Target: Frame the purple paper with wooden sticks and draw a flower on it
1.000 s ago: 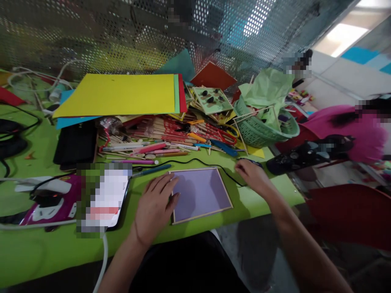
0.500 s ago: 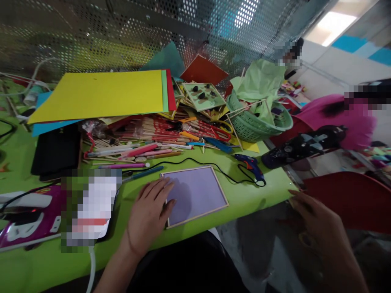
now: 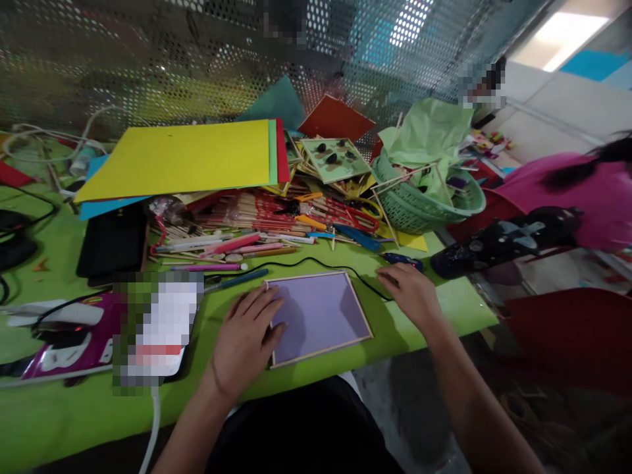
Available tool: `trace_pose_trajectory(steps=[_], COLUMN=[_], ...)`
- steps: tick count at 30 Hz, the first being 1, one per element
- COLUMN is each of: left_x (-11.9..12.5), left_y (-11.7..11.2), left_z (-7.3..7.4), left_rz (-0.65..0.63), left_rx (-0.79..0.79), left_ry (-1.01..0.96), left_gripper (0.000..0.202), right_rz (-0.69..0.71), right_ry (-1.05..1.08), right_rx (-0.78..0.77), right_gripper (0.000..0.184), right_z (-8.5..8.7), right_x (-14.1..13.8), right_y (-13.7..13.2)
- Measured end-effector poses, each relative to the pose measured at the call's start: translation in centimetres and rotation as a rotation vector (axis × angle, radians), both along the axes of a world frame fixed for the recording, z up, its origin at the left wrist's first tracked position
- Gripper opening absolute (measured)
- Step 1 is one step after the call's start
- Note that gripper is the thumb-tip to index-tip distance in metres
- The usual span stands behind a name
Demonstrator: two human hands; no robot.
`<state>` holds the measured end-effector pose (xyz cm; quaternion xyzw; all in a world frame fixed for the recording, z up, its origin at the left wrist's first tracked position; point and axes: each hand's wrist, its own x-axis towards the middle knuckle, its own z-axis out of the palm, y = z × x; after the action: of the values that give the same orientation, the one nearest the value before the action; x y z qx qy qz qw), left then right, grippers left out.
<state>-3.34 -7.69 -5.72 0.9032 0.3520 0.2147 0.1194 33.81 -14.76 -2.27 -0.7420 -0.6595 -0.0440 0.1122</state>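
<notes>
My left hand (image 3: 249,339) lies with fingers spread over the left edge of a flat purple panel (image 3: 320,309) bordered by thin wooden sticks. The panel rests near the table's front edge. Beyond its right side, my right hand (image 3: 409,293) reaches over a dark blue glue gun (image 3: 402,259), fingers extended and slightly bent. The hand covers the glue gun's handle, so contact cannot be made out. A black cord (image 3: 306,261) runs behind the panel towards the glue gun.
Behind lie pens (image 3: 232,243), wooden sticks, scissors (image 3: 368,210) and yellow card sheets (image 3: 182,158). A green basket (image 3: 415,197) stands back right, beside a dark bottle-like object (image 3: 508,240). Left sits a phone (image 3: 165,322) with a white cable. A person in pink (image 3: 557,191) is at right.
My right hand has come from beyond the table's right edge, up and leftwards, to the glue gun. My left hand stays on the panel. The view has shifted slightly.
</notes>
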Motion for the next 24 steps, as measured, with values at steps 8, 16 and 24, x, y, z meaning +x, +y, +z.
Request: trace_pose_trajectory(steps=[8,16,24], left_x=[0.3,0.4,0.7], left_y=[-0.5,-1.1,-1.5], left_z=[0.6,1.2,0.9], left_rz=[0.024,-0.011,-0.031], left_rx=[-0.102,-0.225,-0.179], left_ry=[0.016,0.005,0.009], left_gripper=[0.035,0.049,0.058], right_rz=[0.052,-0.095,0.527], right_ry=[-0.163,0.166,0.177], right_rx=[-0.026,0.098,0.014], right_gripper=[0.021,0.027,0.025], right_z=[-1.3,1.4,2.9], right_x=[0.4,0.4,-9.7], right_y=[2.4,2.7,10.9])
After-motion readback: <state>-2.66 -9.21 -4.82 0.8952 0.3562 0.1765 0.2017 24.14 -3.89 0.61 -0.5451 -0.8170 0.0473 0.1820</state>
